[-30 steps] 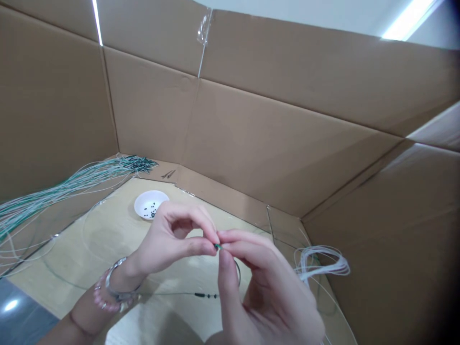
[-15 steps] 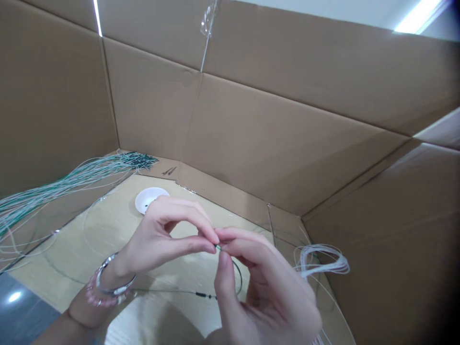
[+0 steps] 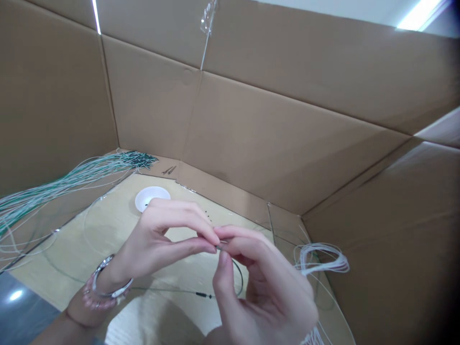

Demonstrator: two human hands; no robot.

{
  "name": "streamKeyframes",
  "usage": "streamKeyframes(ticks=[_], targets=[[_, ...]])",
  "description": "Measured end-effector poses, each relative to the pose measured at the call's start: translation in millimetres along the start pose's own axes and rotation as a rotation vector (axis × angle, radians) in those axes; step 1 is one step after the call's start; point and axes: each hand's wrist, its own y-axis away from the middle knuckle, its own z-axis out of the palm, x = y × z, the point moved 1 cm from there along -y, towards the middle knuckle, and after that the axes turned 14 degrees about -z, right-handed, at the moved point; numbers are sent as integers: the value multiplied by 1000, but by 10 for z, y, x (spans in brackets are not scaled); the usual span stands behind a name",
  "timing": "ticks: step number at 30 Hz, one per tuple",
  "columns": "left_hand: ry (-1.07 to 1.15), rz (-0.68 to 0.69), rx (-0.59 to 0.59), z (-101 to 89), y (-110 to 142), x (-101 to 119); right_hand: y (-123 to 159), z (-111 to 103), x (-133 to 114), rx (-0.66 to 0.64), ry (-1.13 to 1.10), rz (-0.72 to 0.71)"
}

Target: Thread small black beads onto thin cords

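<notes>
Cord [image 3: 240,278] | left hand [image 3: 154,235] and right hand [image 3: 266,287] are pinching its end between their fingertips, above the wooden tabletop [image 3: 72,273] | risk: loosening grip letting the end slip, beads [image 3: 203,295] sliding off

Pale wood tabletop [image 3: 68,261], cardboard flaps [image 3: 223,191] along edges; white dish [image 3: 158,190] on wood; green-white wire bundle [image 3: 72,182], white coil [image 3: 319,256] on flaps.

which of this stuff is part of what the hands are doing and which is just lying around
In use:
left hand and right hand, pinching a thin beaded cord
white dish, just behind the left hand

Lying about:
bundle of green and white cords
coil of white cord
two small dark pins
</notes>
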Motion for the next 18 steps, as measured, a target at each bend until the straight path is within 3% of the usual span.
streamKeyframes(ticks=[3,10,18], targets=[[35,-20,6,13,-7,-19,-4,30,-32,32,7,33],[358,-130,-21,128,-40,-145,6,84,-111,213,55,132],[398,-128,-57,143,-29,-152,67,-9,-18,108,12,32]])
